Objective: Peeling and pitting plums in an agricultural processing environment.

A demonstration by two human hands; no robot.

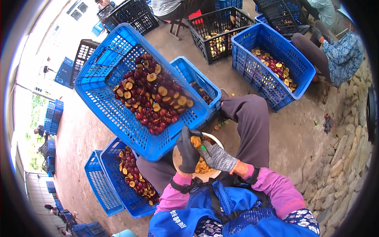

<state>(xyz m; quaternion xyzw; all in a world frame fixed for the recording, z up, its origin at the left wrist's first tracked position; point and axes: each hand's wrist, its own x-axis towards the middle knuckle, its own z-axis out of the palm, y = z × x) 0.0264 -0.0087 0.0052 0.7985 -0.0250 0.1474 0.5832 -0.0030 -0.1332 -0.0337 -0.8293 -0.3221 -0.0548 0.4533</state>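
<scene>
My left hand [187, 148], in a dark glove, grips a plum half [196, 141] with its orange flesh showing. Close against it, my right hand [217, 157] in a grey knit glove is closed around a small tool with a green handle [203, 148]; its working end is hidden. Below both hands, a white bucket [216, 140] between my knees holds orange plum pieces [202, 167]. Just beyond my left hand, a large blue crate [104, 112] stands tilted toward me, with many red plums [154, 94], some halved, lying in it.
A blue crate of halved plums [136, 177] sits by my left knee, another [244, 55] beyond my right knee. A black crate [197, 37] stands farther back. A co-worker in a patterned blue top [343, 57] sits at the right, near a stone border [335, 166].
</scene>
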